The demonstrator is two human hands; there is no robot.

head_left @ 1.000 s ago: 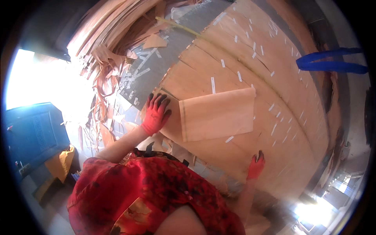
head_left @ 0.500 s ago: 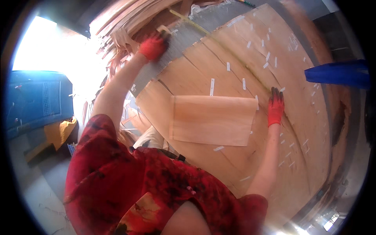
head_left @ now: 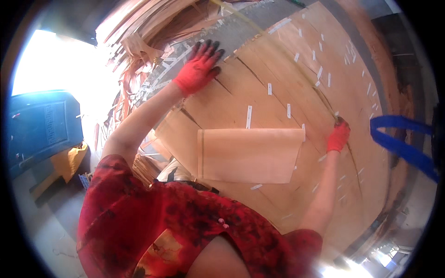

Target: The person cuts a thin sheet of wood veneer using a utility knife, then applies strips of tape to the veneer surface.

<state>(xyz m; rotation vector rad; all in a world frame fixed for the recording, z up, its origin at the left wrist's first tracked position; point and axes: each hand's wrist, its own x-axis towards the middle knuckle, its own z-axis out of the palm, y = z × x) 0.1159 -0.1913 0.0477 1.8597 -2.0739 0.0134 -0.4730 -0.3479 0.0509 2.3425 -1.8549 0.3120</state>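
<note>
My left hand [head_left: 198,67], in a red glove with dark fingertips, lies with fingers spread on the upper left edge of a wide tan veneer sheet [head_left: 241,102], where it meets a grey surface [head_left: 181,51]. The sheet has cracks and many short white tape strips. My right hand [head_left: 339,135], gloved alike, is closed on a long thin yellow strip [head_left: 282,46] that runs diagonally from the top across the sheet. Between my hands, lower down, lies a smaller pale rectangular sheet [head_left: 248,157].
Layered veneer strips and scraps [head_left: 134,34] heap at the upper left. A blue panel [head_left: 44,129] with a yellow piece [head_left: 76,157] below it stands at the left, under bright light. A blue loop [head_left: 389,124] is at the right rim.
My left hand rose along the sheet's edge, then shifted right and flattened with fingers spread. My right hand moved up onto the yellow strip, came slightly lower again and closed on it.
</note>
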